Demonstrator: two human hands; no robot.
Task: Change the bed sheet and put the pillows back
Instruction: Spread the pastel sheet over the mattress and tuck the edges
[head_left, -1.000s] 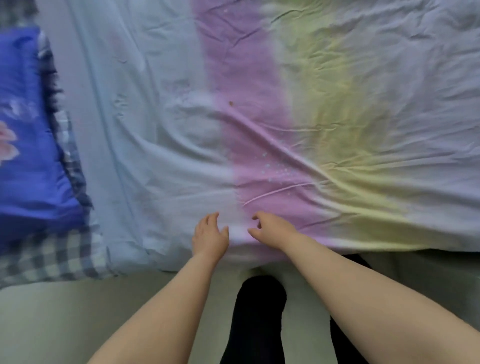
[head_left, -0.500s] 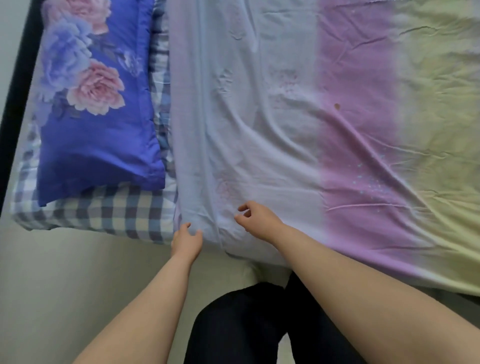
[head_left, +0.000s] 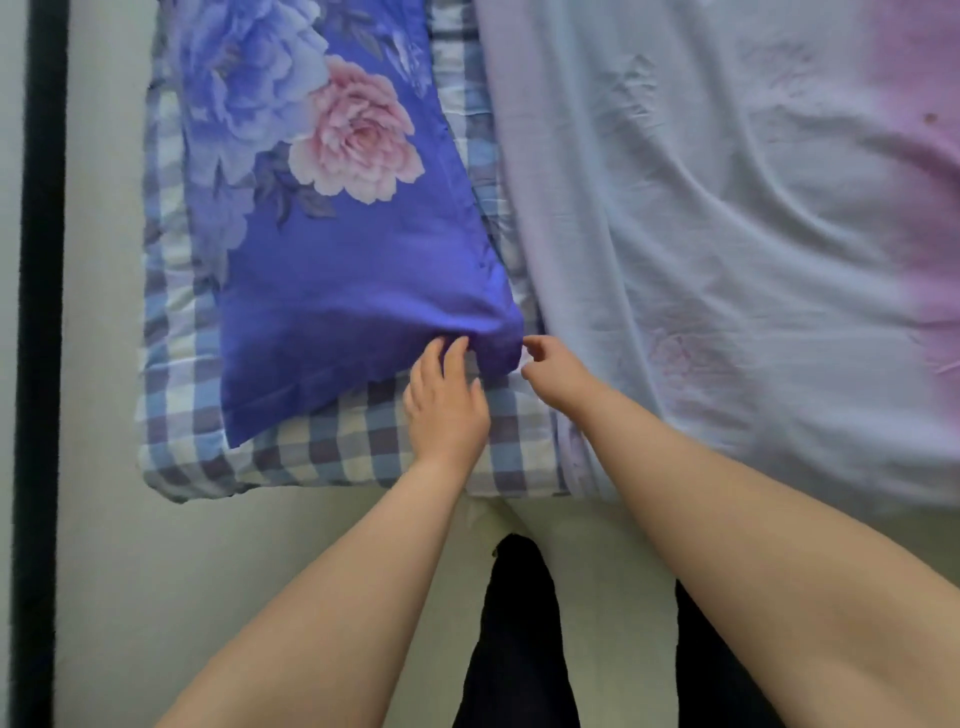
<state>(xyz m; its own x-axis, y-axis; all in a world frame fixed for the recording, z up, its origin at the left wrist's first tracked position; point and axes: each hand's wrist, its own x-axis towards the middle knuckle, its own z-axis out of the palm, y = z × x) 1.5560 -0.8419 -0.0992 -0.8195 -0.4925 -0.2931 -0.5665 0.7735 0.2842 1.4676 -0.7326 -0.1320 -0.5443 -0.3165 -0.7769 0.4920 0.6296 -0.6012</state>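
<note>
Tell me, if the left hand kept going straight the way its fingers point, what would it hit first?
The blue pillow. The left hand points up the bed and its fingertips already look to be at the pillow's near edge, so there is hardly any gap; whether they touch it or hover just above is hard to tell.

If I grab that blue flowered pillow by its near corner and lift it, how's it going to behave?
The blue floral pillow will probably sag and bend rather than lift flat; its near edge already dents and creases where the left hand touches it. It looks puffy, so likely light for its bulk. The cover has a sheen, so it may slide easily off the checked sheet.
</note>
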